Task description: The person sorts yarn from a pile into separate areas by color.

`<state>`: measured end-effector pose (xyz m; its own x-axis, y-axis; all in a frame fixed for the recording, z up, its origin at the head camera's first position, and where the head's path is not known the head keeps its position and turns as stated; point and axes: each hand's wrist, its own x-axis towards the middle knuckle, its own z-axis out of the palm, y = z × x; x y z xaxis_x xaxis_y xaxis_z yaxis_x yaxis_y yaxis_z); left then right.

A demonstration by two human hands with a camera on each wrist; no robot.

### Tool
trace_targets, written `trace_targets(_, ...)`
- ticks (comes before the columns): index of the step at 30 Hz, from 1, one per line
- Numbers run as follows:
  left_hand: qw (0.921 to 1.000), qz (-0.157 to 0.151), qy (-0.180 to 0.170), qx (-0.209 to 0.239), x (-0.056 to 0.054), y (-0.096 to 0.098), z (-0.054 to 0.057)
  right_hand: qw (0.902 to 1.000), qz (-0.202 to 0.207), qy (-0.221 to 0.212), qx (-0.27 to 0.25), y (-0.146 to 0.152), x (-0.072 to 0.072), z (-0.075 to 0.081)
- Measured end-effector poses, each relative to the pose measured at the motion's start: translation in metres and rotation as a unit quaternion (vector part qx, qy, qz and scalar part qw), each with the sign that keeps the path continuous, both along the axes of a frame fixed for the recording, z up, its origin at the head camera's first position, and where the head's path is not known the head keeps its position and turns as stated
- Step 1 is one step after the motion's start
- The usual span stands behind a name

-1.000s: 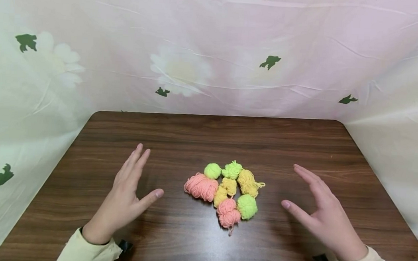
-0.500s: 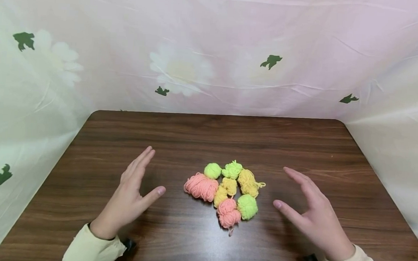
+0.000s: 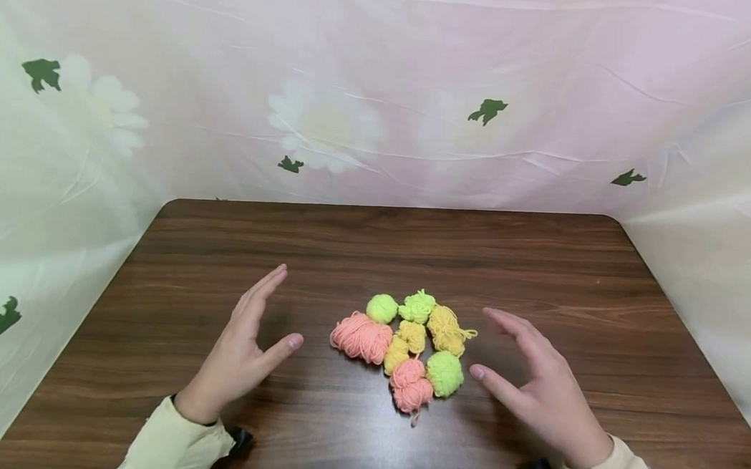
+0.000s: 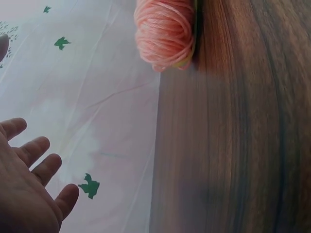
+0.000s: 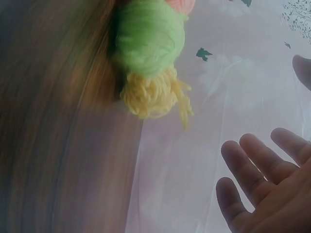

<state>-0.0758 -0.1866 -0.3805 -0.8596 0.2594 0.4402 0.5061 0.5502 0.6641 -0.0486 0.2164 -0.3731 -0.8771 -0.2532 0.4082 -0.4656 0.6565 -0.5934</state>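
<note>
Okay, nearest me on the head feed: two cream sleeves, a dark strap by the left wrist. My left hand and right hand hover either side of the yarn, both closer in than a second ago. The right has travelled more and is now near the front green ball; the left has edged in only a bit, its nearest yarn the big pink skein, still well apart.

Left fingers extended, thumb out wide, small gaps at the tips on the wrist view. Right fingers same: extended, slightly spread, thumb wide.

Yarn cluster mid-counter, same layout as before. Front: small pink bundle with a loose tail, front green ball just right of it. Next: yellow double bundle, big pink skein to its left, yellow skein to its right with a loop sticking out. Back: smooth green ball and shaggy green ball, side by side.

Beyond: brown wood-grain counter, then pale floral cloth with green leaf shapes.
</note>
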Motion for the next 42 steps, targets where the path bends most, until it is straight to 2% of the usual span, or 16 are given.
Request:
trace_targets(9, 0.9994, -0.006, -0.012, 0.032, -0.003, 0.009, -0.006, 0.9984, 0.037, 0.028, -0.035, -0.013, 0.0, -0.007)
trace_targets(18, 0.9984, -0.02, -0.014, 0.051, -0.007, 0.017, -0.015, 0.9989, 0.043, -0.005, -0.02, -0.022, 0.002, -0.013)
trace_targets(32, 0.9961, -0.019, -0.063, 0.058, -0.01, 0.027, -0.021, 0.9959, 0.074, -0.041, -0.031, -0.032, 0.004, -0.023)
trace_targets(42, 0.9944, -0.026, -0.088, 0.051, -0.011, 0.037, -0.023, 0.9883, 0.116, -0.074, -0.067, -0.042, 0.003, -0.028)
